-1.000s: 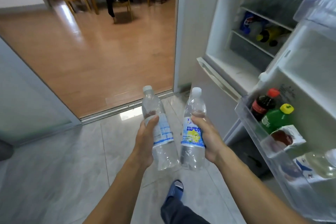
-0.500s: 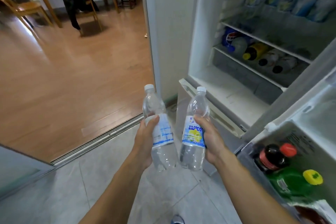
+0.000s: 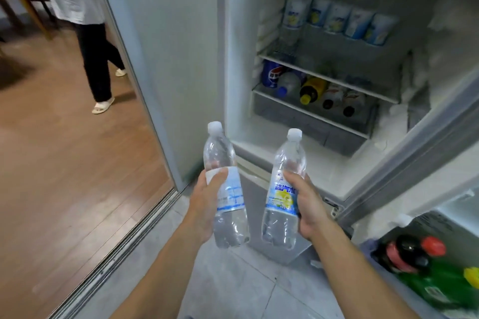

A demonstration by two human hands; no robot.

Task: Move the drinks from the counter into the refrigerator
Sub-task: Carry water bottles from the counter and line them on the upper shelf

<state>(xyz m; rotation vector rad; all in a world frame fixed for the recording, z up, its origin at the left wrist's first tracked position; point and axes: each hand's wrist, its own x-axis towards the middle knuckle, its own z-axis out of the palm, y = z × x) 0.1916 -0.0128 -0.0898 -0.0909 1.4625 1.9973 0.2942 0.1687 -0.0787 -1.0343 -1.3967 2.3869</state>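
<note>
Fingers [image 3: 220, 173] round two clear bottles [image 3: 228, 189] before open refrigerator [image 3: 337, 163].

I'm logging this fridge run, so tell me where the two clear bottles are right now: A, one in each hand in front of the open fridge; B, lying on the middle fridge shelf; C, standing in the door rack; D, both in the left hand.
A: the left hand grips one bottle and the right hand the other bottle, short of the fridge.
</note>
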